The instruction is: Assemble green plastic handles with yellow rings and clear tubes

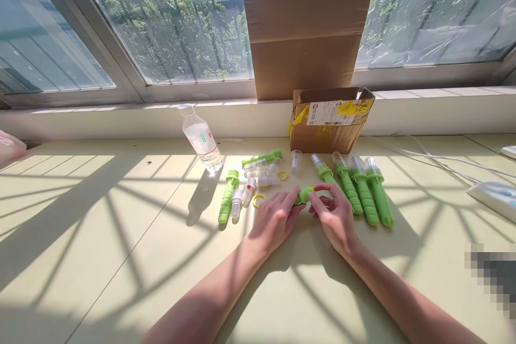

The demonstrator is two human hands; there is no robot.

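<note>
**Fitting a yellow ring onto a green handle at the sunlit table**

Standing here by the window, I take in the big things first: the pale yellow-green table (121, 258) striped with window shadows, and at twelve o'clock from the hands an open cardboard box (328, 129) set against the sill. At about ten o'clock stands a tilted clear water bottle (201, 142), cap on.

Nearer in, at two o'clock, a row of four finished green tools (363, 193) lies side by side, each with a clear cap at its far end. At nine to eleven o'clock sits the loose stock: a bare green handle (228, 196), small clear vials (245, 193), and two yellow rings (258, 200) lying flat.

At the centre, the left hand (274, 220) and right hand (334, 217) meet over one green handle piece (304, 195), resting low on the table. The fingertips of both hands are pinched onto its end, where a yellow band seems to sit.

I judge this to be mid-assembly, seating the ring on the handle's head. The next move, as I read it, calls for a firm pinch and even pressure round the rim, then a clear vial from the loose pile at ten o'clock.
</note>
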